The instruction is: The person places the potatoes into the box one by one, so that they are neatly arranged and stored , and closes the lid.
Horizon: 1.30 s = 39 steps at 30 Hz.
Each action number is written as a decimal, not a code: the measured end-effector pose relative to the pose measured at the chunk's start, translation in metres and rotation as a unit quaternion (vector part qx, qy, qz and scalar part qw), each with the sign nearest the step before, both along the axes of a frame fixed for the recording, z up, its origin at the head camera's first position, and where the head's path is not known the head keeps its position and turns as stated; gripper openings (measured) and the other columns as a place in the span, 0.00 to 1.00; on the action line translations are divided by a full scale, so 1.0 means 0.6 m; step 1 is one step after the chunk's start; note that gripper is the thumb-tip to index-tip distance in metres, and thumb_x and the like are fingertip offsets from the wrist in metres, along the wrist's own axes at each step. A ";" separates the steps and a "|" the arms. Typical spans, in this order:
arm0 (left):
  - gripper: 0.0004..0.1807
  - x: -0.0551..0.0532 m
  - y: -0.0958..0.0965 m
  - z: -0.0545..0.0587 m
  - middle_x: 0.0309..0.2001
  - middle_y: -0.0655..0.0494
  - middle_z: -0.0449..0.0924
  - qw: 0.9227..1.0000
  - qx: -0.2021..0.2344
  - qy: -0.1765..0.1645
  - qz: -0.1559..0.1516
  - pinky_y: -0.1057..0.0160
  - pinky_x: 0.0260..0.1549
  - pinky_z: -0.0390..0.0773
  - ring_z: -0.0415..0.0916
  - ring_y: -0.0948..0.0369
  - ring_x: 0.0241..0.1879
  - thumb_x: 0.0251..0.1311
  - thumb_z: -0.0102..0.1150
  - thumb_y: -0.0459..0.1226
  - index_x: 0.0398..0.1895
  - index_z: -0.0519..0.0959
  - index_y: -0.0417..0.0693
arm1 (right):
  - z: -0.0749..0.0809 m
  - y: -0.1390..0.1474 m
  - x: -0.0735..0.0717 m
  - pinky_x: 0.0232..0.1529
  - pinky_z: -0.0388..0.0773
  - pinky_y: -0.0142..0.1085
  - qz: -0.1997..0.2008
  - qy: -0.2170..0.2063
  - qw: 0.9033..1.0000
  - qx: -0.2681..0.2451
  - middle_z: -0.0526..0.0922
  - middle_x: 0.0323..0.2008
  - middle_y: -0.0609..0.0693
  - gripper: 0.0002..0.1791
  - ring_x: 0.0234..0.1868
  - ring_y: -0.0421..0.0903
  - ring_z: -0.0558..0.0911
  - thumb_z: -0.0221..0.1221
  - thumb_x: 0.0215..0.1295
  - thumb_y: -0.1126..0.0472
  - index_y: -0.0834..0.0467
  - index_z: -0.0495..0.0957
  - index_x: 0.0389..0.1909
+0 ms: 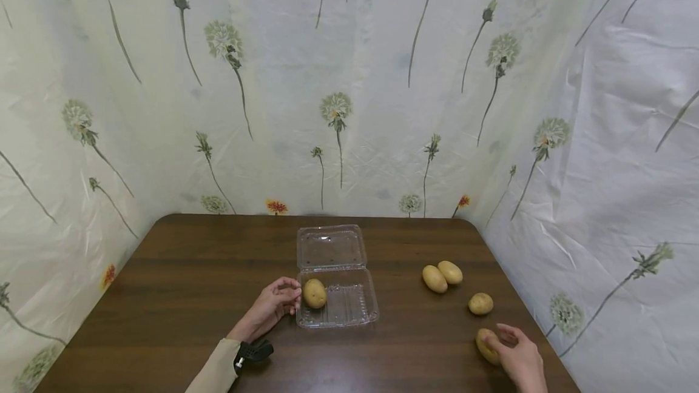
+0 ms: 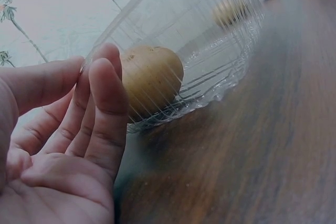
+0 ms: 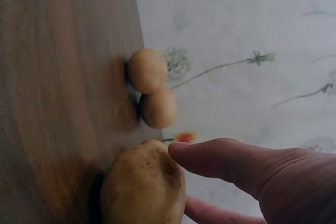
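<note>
A clear plastic clamshell container (image 1: 367, 296) lies with its lid (image 1: 331, 247) folded back. One potato (image 1: 314, 293) sits at the left inside its base and shows through the ribbed wall in the left wrist view. My left hand (image 1: 273, 307) pinches the container's left rim between thumb and fingertips. At the table's right front, my right hand (image 1: 519, 356) is at another potato (image 1: 485, 346), with the thumb (image 3: 202, 158) overlapping its side. That potato fills the lower middle of the right wrist view (image 3: 139, 192). The fingers stand beside it, partly hidden.
Farther back on the right, two potatoes (image 1: 434, 279) (image 1: 450, 272) lie against each other. A single potato (image 1: 480, 304) lies between them and my right hand. Dandelion-printed cloth (image 1: 338, 156) hangs around the back and sides of the dark wooden table (image 1: 218, 265).
</note>
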State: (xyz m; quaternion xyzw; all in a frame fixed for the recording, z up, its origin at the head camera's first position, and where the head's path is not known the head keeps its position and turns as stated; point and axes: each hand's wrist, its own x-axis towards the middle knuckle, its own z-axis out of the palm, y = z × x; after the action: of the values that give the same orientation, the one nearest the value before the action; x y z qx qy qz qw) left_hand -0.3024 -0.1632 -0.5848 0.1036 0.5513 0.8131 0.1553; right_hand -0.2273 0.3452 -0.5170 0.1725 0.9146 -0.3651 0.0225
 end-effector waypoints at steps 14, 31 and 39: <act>0.07 -0.001 0.001 0.000 0.30 0.57 0.80 1.000 0.004 -0.004 -0.001 0.69 0.27 0.76 0.79 0.64 0.28 0.68 0.52 0.33 0.46 0.69 0.43 | -0.016 0.005 0.006 0.38 0.79 0.44 0.016 -0.028 0.999 -0.017 0.77 0.52 0.71 0.48 0.35 0.51 0.85 0.60 0.59 0.35 0.74 0.64 0.62; 0.07 -0.003 -0.002 -0.004 0.30 0.57 0.80 1.000 0.004 -0.005 -0.006 0.68 0.27 0.77 0.79 0.64 0.28 0.69 0.51 0.32 0.47 0.68 0.42 | -0.022 0.003 0.000 0.49 0.72 0.57 0.002 -0.042 0.999 -0.011 0.81 0.49 0.68 0.51 0.50 0.67 0.76 0.60 0.56 0.32 0.74 0.65 0.61; 0.07 -0.003 -0.004 -0.004 0.31 0.57 0.80 1.000 0.007 -0.006 -0.009 0.68 0.27 0.77 0.79 0.64 0.29 0.70 0.50 0.32 0.48 0.68 0.42 | -0.023 -0.005 -0.002 0.52 0.70 0.59 -0.010 -0.029 1.000 -0.004 0.78 0.52 0.70 0.49 0.52 0.68 0.73 0.59 0.57 0.33 0.73 0.66 0.61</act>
State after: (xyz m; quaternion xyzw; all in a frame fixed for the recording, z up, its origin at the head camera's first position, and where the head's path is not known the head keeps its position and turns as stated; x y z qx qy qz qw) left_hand -0.3039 -0.1655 -0.5869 0.1050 0.5438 0.8160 0.1654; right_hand -0.2283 0.3419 -0.5309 0.1924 0.9103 -0.3636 0.0462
